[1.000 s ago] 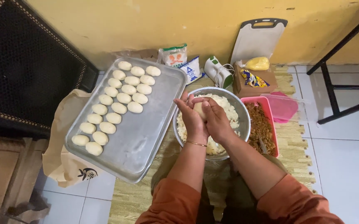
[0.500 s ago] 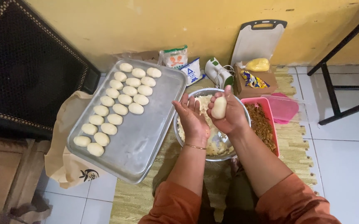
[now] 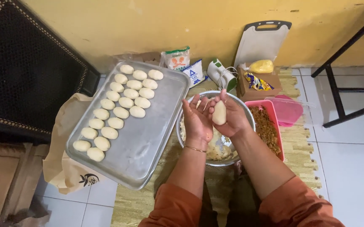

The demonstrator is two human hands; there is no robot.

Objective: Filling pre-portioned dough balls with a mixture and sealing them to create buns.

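My right hand (image 3: 231, 117) holds an oval piece of pale dough (image 3: 219, 112) above a metal bowl (image 3: 185, 140) that has more dough in it. My left hand (image 3: 197, 119) is beside it, palm open and turned toward the dough piece, fingers spread. To the left lies a metal tray (image 3: 148, 143) with several shaped dough ovals (image 3: 121, 112) lined up in rows. A pink container (image 3: 272, 122) with brown filling stands right of the bowl.
A white cutting board (image 3: 263, 40) leans on the yellow wall. Flour bags (image 3: 176, 59), a hand mixer (image 3: 220, 75) and a cardboard box (image 3: 257, 84) sit behind the bowl. A pink lid (image 3: 289, 110), black table legs (image 3: 337, 92) at right, beige bag (image 3: 64, 168) under the tray.
Both hands were pressed together over the bowl. They have parted, and the shaped dough piece now stands in my right hand with the left palm open.
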